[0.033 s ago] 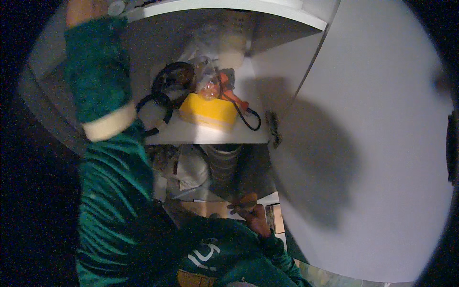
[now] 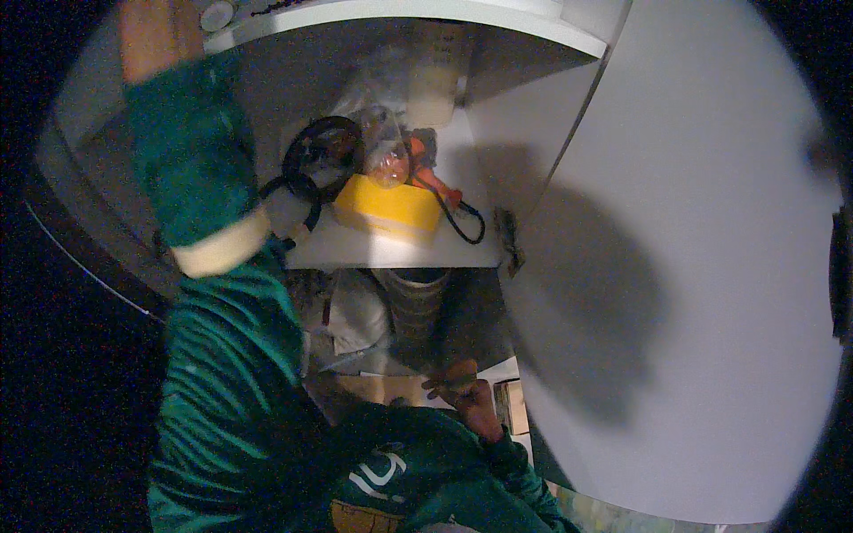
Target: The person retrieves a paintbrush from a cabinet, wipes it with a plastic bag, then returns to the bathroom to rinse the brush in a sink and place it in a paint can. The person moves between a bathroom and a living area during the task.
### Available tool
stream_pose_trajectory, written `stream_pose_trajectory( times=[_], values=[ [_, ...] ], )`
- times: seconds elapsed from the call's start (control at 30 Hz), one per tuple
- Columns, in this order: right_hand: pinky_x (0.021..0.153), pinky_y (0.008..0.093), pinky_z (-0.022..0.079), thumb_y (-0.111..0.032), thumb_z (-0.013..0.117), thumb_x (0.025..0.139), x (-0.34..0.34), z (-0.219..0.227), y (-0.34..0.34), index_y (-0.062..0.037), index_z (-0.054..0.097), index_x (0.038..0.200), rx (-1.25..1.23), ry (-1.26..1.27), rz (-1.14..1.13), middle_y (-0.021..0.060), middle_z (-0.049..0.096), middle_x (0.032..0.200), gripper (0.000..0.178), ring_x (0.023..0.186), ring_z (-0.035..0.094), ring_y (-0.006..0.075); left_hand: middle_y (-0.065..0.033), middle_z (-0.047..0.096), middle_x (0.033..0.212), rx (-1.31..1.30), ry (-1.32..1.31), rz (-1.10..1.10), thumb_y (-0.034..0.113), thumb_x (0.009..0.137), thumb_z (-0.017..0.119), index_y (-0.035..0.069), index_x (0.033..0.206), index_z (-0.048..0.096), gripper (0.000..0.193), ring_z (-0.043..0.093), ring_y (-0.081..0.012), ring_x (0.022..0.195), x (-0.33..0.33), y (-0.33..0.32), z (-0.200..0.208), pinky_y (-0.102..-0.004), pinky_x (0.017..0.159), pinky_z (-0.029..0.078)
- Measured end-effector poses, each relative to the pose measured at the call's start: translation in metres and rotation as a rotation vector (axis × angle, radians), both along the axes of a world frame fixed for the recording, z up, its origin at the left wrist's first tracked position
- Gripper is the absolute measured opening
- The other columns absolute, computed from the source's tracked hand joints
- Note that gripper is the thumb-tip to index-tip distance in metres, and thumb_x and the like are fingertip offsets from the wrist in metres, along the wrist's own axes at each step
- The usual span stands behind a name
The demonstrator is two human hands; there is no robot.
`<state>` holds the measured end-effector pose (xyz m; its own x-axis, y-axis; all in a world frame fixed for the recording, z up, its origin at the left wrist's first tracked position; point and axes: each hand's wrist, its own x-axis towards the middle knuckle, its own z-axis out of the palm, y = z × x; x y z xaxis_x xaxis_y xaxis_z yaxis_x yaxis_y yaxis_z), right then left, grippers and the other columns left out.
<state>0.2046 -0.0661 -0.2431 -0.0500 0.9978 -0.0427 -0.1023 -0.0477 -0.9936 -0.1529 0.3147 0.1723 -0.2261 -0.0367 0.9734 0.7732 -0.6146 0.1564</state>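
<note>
My left arm, in a green sleeve with a cream cuff band, reaches up along the left side past the cupboard. Only the wrist end of my left hand [image 2: 164, 40] shows; its fingers are beyond the top edge. Low in front of my body, my right hand [image 2: 469, 398] has its fingers apart, and I make out nothing held in it. Between my arms is a white shelf [image 2: 355, 253] bearing a yellow box [image 2: 391, 209], an orange tool [image 2: 428, 169] with a black cord, a clear plastic bag [image 2: 384, 147] and a coiled black cable [image 2: 306, 147].
A pale, tall container [image 2: 433, 93] stands at the back of the shelf. Below are a ribbed grey container [image 2: 416, 306] and a white bag [image 2: 358, 315]. An open white door [image 2: 711, 266] fills the right side, with a hinge [image 2: 508, 240] beside the shelf. A white upper edge [image 2: 400, 16] crosses overhead.
My left forearm and wrist have shifted slightly right and down, covering more of the black cable loop. My right hand and the shelf things look nearly the same.
</note>
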Motion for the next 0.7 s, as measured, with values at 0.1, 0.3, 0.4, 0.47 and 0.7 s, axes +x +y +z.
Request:
stream_pose_trajectory(
  times=[0.1, 0.3, 0.4, 0.47, 0.7],
  values=[
    [0.083, 0.0322, 0.053, 0.001, 0.054, 0.082, -0.001, 0.0, 0.005, -0.002, 0.063, 0.106, -0.09, -0.037, -0.018, 0.009, 0.066, 0.103, 0.026, 0.095, 0.063, 0.0224, -0.014, 0.064, 0.089, 0.309, -0.095, -0.041, 0.001, 0.084, 0.054, -0.001, 0.096, 0.061, 0.014, 0.064, -0.0268, 0.081, 0.03, -0.061, -0.03, -0.0347, 0.073, 0.054],
    [0.08, 0.0313, 0.052, 0.003, 0.055, 0.08, -0.007, -0.008, 0.013, -0.0031, 0.06, 0.111, -0.067, 0.299, 0.013, 0.008, 0.064, 0.106, 0.032, 0.095, 0.06, 0.0202, -0.014, 0.063, 0.078, 0.502, -0.39, -0.637, -0.007, 0.079, 0.055, -0.004, 0.089, 0.06, 0.012, 0.064, -0.0229, 0.064, 0.158, -0.113, -0.111, -0.0292, 0.06, 0.054],
    [0.08, 0.0318, 0.051, 0.0, 0.057, 0.081, -0.008, -0.008, 0.005, -0.0026, 0.063, 0.103, -0.056, 0.155, -0.04, 0.0083, 0.064, 0.106, 0.024, 0.095, 0.06, 0.0206, -0.0102, 0.064, 0.076, 0.163, -0.614, -0.756, -0.004, 0.076, 0.062, -0.001, 0.085, 0.061, 0.009, 0.065, -0.0182, 0.066, 0.198, -0.056, -0.141, -0.0293, 0.06, 0.053],
    [0.082, 0.032, 0.051, -0.002, 0.06, 0.081, -0.009, -0.003, -0.003, -0.0027, 0.064, 0.101, -0.035, 0.099, -0.073, 0.0084, 0.064, 0.107, 0.02, 0.096, 0.06, 0.0206, -0.0127, 0.067, 0.076, -0.365, -0.677, -0.374, 0.015, 0.072, 0.068, -0.002, 0.085, 0.066, 0.021, 0.067, -0.0248, 0.079, 0.199, 0.006, -0.158, -0.0366, 0.071, 0.051],
    [0.083, 0.035, 0.053, -0.003, 0.06, 0.091, -0.016, 0.008, -0.012, 0.0042, 0.063, 0.108, 0.118, 0.314, -0.22, 0.0157, 0.068, 0.105, 0.019, 0.094, 0.065, 0.0227, -0.0218, 0.069, 0.096, -0.926, -0.123, 0.005, 0.025, 0.075, 0.065, 0.0, 0.096, 0.07, 0.032, 0.065, -0.0409, 0.09, 0.173, 0.225, -0.242, -0.0447, 0.081, 0.051]
  ],
)
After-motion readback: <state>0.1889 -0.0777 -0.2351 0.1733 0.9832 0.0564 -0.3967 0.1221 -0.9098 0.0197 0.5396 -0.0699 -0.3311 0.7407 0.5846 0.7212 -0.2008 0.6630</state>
